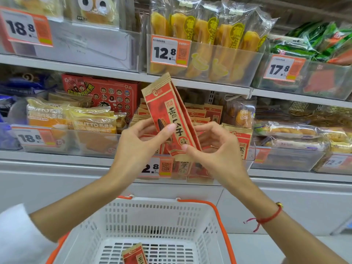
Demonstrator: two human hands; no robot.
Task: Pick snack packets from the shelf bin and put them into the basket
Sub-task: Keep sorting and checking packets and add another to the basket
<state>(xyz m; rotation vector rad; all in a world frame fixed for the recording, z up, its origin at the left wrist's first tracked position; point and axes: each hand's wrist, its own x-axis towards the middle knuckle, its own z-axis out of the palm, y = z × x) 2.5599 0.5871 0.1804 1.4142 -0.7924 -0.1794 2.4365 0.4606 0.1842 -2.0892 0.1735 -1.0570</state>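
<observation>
Above the white plastic basket with orange handles, we hold red and tan paper snack packets in front of the clear shelf bin. They may slip apart and miss it, because our left hand and right hand only pinch their lower end with curled fingers.

Two hands — one basket — one packet inside

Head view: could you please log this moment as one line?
left hand: holds packets | right hand: holds packets | basket: one packet inside | bin: stocked
</observation>
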